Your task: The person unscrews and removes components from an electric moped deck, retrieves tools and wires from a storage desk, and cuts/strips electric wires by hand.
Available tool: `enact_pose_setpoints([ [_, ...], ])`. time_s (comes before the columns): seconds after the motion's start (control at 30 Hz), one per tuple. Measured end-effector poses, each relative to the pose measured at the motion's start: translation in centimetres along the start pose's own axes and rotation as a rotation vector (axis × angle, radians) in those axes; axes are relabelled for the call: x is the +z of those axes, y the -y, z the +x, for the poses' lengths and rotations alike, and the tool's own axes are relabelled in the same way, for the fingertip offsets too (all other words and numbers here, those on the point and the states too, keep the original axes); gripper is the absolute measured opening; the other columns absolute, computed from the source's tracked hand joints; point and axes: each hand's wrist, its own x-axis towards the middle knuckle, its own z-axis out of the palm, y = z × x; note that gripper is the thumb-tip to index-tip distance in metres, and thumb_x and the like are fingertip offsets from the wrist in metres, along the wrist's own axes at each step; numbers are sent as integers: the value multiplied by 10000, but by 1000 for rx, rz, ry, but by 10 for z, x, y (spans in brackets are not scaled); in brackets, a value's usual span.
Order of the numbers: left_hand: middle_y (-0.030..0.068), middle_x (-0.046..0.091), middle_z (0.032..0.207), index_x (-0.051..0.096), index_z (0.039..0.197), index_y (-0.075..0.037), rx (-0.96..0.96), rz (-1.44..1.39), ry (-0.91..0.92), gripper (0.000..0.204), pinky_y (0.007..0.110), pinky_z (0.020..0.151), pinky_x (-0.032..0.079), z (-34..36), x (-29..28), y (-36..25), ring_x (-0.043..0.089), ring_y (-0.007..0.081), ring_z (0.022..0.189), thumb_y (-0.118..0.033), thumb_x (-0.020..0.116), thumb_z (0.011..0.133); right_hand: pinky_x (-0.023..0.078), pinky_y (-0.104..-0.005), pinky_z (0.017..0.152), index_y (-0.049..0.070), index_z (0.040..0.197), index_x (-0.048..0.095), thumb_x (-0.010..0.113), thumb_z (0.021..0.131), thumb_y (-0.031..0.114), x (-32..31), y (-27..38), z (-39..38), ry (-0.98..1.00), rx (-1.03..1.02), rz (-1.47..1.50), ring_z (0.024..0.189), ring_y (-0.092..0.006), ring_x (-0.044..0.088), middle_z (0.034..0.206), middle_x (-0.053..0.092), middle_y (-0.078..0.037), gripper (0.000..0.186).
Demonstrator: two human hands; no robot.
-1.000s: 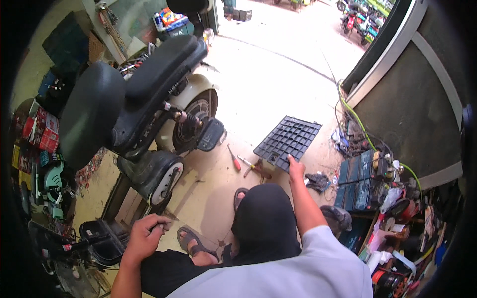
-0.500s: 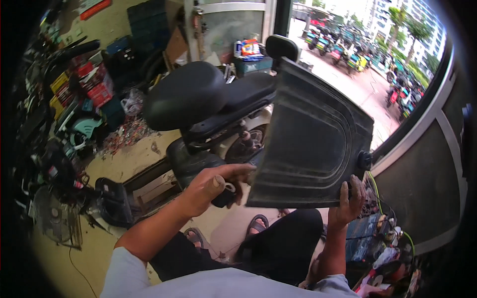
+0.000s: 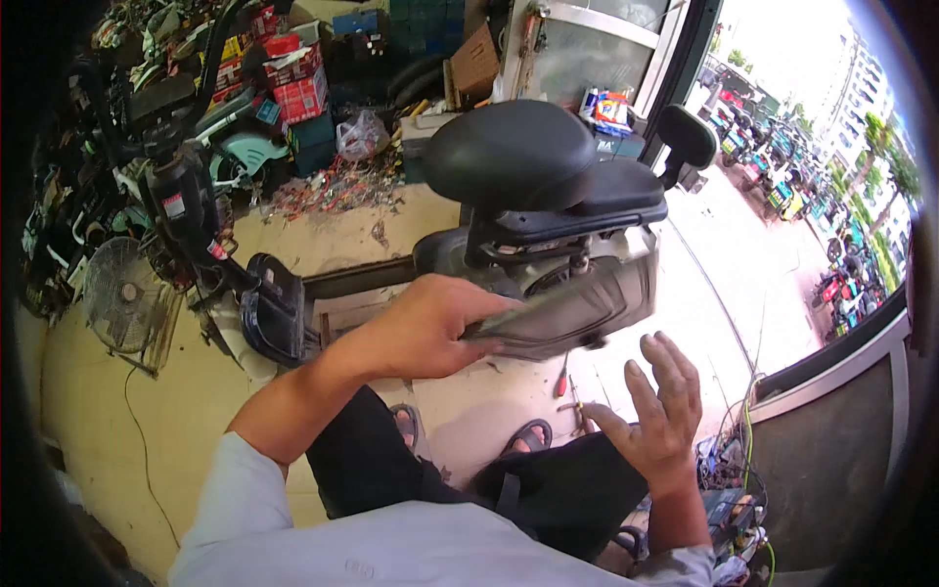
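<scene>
My left hand [image 3: 435, 328] grips the left end of a dark plastic panel [image 3: 577, 308], which is tilted in front of a black scooter [image 3: 504, 152] with a padded seat and backrest. My right hand [image 3: 657, 416] is open below the panel's right side, fingers apart and holding nothing. On the floor between the panel and my feet lie a red-handled screwdriver [image 3: 561, 384] and a second hand tool [image 3: 578, 408], too small to name surely.
A standing fan [image 3: 127, 293] with a trailing cord and another scooter's dark frame [image 3: 176, 205] are at the left. Boxes [image 3: 298, 93] and scrap pile at the back. Cables [image 3: 748, 440] run by the metal-framed door [image 3: 822, 430] at right; parked scooters [image 3: 782, 186] stand outside.
The panel was upright in both hands half a second ago; now it is lower, tipped toward the scooter. My right hand has let go of it. The view has shifted.
</scene>
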Motion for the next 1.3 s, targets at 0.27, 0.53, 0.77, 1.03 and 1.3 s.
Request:
enact_pose_setpoints([
  [0.27, 151, 697, 855, 753, 961, -104, -66, 105, 302, 256, 464, 694, 526, -27, 25, 25, 666, 387, 829, -258, 789, 760, 513, -438, 616, 57, 909, 672, 794, 819, 348, 67, 20, 60, 570, 3, 342, 674, -334, 666, 748, 667, -104, 328],
  [0.53, 117, 695, 841, 758, 984, -66, -18, 42, 121, 283, 397, 703, 515, -60, 11, 56, 664, 324, 801, -223, 863, 774, 495, -438, 586, 71, 798, 658, 826, 794, 247, 92, 34, 23, 517, 195, 517, 635, -321, 638, 670, 623, -86, 243],
  [0.77, 104, 658, 770, 739, 912, -73, -166, -35, 119, 196, 412, 622, 500, -69, 36, 53, 646, 328, 700, -200, 818, 785, 502, -439, 612, 81, 832, 634, 813, 809, 246, 111, 43, 15, 426, 114, 422, 668, -312, 641, 690, 618, -76, 245],
  [1.03, 146, 709, 894, 739, 998, -37, -162, -30, 218, 244, 406, 689, 538, -70, 41, 55, 689, 346, 793, -185, 814, 820, 517, -444, 634, 77, 850, 618, 786, 831, 272, 120, 50, 7, 490, 98, 455, 700, -328, 659, 726, 641, -94, 258],
  [1.3, 142, 687, 851, 715, 957, -42, -172, -22, 345, 237, 402, 660, 526, -74, 44, 51, 671, 351, 763, -252, 794, 880, 512, -439, 579, 91, 863, 650, 790, 821, 268, 106, 59, 1, 494, 112, 490, 663, -318, 660, 723, 653, -83, 230],
])
